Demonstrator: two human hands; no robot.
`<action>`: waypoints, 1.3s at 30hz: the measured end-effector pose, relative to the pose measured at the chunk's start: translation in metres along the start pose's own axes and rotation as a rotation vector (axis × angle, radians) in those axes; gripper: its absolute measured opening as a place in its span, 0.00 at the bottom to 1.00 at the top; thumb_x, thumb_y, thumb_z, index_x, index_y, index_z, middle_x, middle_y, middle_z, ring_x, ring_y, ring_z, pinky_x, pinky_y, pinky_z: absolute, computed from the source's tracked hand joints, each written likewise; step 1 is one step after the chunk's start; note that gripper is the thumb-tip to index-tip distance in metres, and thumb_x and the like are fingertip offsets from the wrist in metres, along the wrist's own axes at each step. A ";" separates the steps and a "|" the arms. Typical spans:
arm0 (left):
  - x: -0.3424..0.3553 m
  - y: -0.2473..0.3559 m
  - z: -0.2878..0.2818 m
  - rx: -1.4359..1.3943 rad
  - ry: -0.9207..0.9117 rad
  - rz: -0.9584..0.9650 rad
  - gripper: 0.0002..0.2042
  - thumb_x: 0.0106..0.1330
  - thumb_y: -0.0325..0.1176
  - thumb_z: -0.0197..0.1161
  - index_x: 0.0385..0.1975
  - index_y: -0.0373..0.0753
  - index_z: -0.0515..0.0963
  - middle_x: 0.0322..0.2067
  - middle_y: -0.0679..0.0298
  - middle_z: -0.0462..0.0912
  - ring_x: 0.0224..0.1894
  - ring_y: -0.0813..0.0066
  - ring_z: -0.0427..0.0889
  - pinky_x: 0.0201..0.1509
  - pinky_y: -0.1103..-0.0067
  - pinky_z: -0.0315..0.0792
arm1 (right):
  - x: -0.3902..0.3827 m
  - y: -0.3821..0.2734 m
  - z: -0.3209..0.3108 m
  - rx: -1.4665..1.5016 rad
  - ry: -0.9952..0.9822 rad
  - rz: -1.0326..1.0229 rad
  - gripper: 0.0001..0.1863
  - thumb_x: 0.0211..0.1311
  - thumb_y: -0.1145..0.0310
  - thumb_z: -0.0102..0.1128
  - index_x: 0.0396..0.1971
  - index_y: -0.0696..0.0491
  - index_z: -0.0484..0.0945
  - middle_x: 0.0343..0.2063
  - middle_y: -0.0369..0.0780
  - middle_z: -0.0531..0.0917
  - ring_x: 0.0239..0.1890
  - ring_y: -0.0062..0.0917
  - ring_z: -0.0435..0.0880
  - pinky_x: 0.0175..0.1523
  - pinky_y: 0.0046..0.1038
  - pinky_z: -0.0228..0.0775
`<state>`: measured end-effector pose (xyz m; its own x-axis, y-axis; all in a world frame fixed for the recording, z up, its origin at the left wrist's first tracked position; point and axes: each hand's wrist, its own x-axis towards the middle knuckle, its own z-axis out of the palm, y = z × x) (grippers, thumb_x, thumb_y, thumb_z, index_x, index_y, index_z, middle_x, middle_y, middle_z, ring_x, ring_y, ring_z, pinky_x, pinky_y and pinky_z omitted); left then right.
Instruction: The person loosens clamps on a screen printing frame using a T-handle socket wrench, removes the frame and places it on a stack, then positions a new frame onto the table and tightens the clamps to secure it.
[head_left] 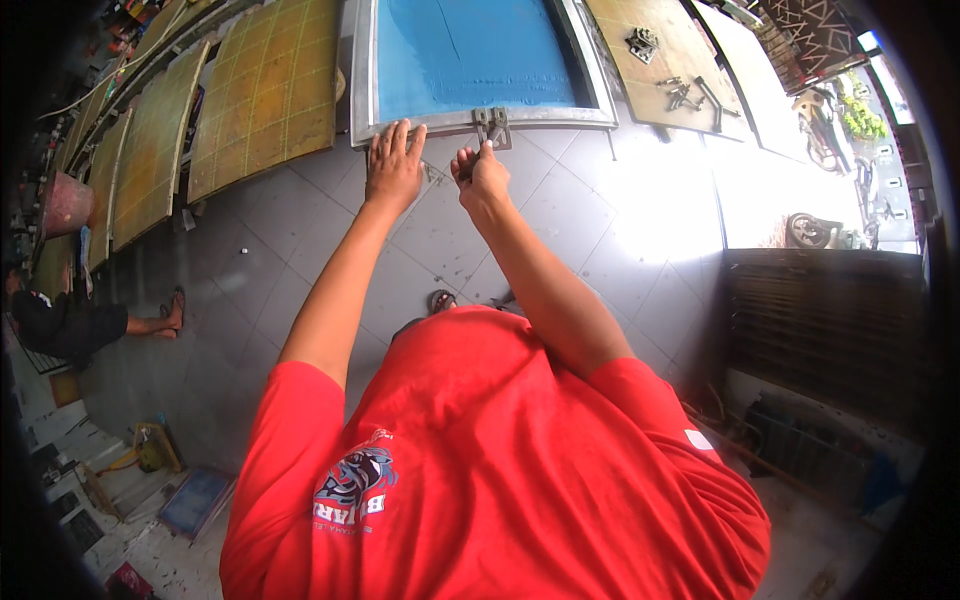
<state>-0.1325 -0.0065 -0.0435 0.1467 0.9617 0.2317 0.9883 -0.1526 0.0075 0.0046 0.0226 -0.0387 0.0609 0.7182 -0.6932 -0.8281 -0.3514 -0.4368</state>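
Note:
A screen-printing frame point(362, 85) with a pale metal rim and blue mesh point(470, 60) lies ahead of me at the top of the view. My left hand point(394, 168) is open, its fingers stretched over the frame's near edge left of the middle. A grey metal hinge clamp point(490, 117) sits at that same edge. Just below it my right hand point(482, 175) is closed, thumb up against the clamp's lower part and fingers curled. What lies inside those curled fingers is hidden.
Yellowish boards point(262, 90) with grid lines stand in a row at left. Loose metal clamps point(680, 94) lie on another board point(650, 60) at right. A person point(80, 325) sits at far left. A slatted brown panel point(820, 325) and motorbikes point(815, 230) are at right.

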 end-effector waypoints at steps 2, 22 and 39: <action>0.000 -0.001 0.001 -0.009 0.020 0.012 0.32 0.58 0.36 0.57 0.62 0.45 0.53 0.61 0.55 0.54 0.65 0.59 0.51 0.66 0.61 0.46 | 0.001 -0.004 -0.007 -0.085 -0.069 0.021 0.15 0.65 0.60 0.47 0.26 0.57 0.65 0.22 0.38 0.73 0.21 0.21 0.73 0.24 0.21 0.68; -0.001 0.002 0.006 0.013 0.014 -0.039 0.32 0.60 0.42 0.55 0.64 0.48 0.50 0.61 0.57 0.53 0.65 0.60 0.49 0.67 0.60 0.45 | 0.008 -0.172 0.004 -1.304 -0.590 -0.430 0.11 0.60 0.68 0.47 0.34 0.57 0.77 0.21 0.39 0.78 0.20 0.22 0.75 0.25 0.26 0.69; 0.000 0.002 -0.002 -0.069 0.000 -0.036 0.31 0.58 0.38 0.56 0.63 0.48 0.54 0.61 0.56 0.54 0.65 0.60 0.50 0.68 0.63 0.44 | -0.019 -0.009 -0.005 -0.478 -0.256 -0.021 0.10 0.68 0.65 0.34 0.31 0.52 0.65 0.22 0.36 0.76 0.21 0.19 0.72 0.27 0.23 0.68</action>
<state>-0.1306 -0.0073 -0.0414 0.1109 0.9668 0.2302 0.9876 -0.1331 0.0832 0.0137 0.0089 -0.0240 -0.1123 0.8301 -0.5462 -0.4786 -0.5269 -0.7023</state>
